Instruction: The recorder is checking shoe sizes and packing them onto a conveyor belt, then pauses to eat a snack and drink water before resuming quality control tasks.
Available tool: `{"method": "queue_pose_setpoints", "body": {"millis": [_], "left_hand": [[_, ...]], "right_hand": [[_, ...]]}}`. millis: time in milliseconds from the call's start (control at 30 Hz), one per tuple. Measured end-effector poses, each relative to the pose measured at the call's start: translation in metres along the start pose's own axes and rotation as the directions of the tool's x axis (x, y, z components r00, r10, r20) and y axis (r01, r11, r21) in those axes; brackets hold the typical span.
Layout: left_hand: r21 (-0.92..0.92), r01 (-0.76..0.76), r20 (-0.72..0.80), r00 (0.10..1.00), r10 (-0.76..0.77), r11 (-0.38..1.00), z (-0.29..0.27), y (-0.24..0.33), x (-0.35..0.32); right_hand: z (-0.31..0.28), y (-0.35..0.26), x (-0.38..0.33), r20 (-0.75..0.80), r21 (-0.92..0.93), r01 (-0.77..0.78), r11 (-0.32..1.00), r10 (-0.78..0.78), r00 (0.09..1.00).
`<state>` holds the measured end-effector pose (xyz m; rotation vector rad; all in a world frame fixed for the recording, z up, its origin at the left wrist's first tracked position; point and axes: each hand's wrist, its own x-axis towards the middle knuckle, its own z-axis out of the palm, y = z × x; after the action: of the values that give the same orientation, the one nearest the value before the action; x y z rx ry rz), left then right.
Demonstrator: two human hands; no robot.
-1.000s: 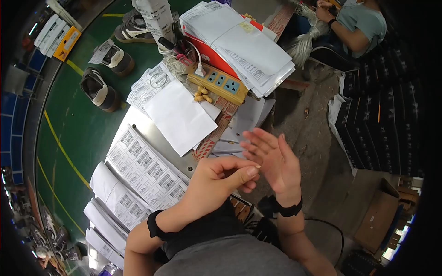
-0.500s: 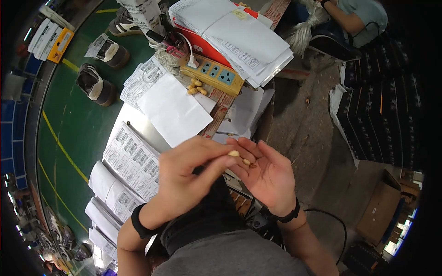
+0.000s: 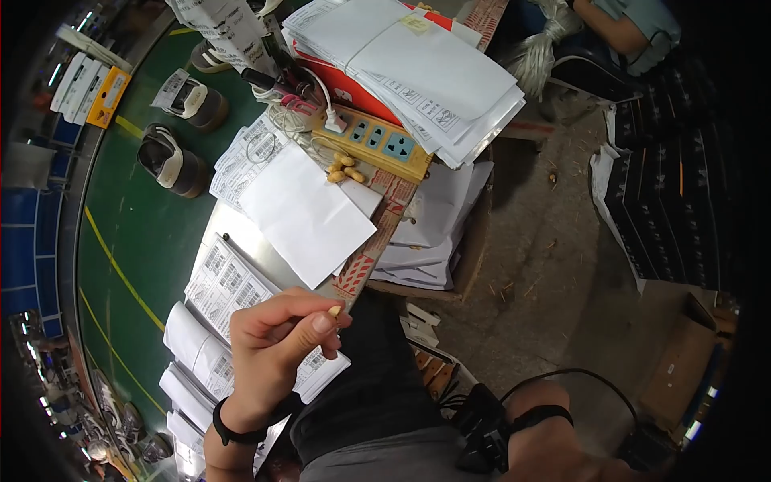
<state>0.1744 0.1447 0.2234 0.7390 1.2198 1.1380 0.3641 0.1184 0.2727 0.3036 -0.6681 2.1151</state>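
My left hand (image 3: 285, 337) is raised over the sheets at the table's near edge, thumb and fingertips pinched on a small pale peanut kernel (image 3: 335, 310). My right hand (image 3: 540, 394) is lowered beyond its wristband at the lower right, beside a black device (image 3: 484, 426). Its fingers are hidden below, so whether it holds anything does not show. Several unshelled peanuts (image 3: 344, 169) lie on the table between the power strip (image 3: 373, 138) and a blank white sheet (image 3: 305, 213).
Stacked papers (image 3: 426, 72) rest on a red box behind the power strip. Printed label sheets (image 3: 233, 277) line the table's left side. Shoes (image 3: 170, 161) stand on the green surface. A box of papers (image 3: 434, 233) sits below the table edge. Another person's arm (image 3: 614, 28) shows at upper right.
My hands have moved apart. The left has drawn back down and left with a kernel; the right, which was palm up with peanut bits in it, has dropped low and turned away.
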Motion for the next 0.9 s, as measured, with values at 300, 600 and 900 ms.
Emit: {"method": "queue_pose_setpoints", "body": {"millis": [300, 600, 900], "left_hand": [[-0.289, 0.567, 0.378, 0.808, -0.452, 0.771, 0.022, -0.017, 0.011], [-0.32, 0.524, 0.367, 0.837, -0.406, 0.79, 0.049, -0.03, 0.022], [-0.106, 0.174, 0.078, 0.983, -0.167, 0.979, 0.071, -0.038, 0.028]], "right_hand": [[-0.072, -0.07, 0.016, -0.43, -0.89, -0.435, 0.14, 0.068, 0.901], [-0.09, -0.061, 0.001, -0.461, -0.881, -0.47, -0.055, -0.127, 0.879], [-0.096, -0.058, 0.006, -0.375, -0.891, -0.393, -0.229, -0.117, 0.92]]}}
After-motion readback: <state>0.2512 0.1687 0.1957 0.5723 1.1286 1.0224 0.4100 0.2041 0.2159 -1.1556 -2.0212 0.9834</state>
